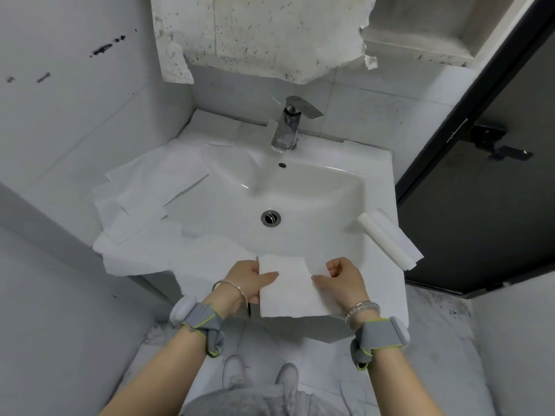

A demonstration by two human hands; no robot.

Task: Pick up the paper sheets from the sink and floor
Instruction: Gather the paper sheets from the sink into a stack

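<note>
Head view: my left hand [246,280] and right hand [342,283] pinch one paper sheet [288,295] at the sink [378,187] front rim. I should keep it flat before stacking the loose sheets [144,199] from the left rim.

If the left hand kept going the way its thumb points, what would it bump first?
Probably the right hand, which holds the other side of the same white paper sheet that the left hand grips. Depth between them is hard to judge.
</note>
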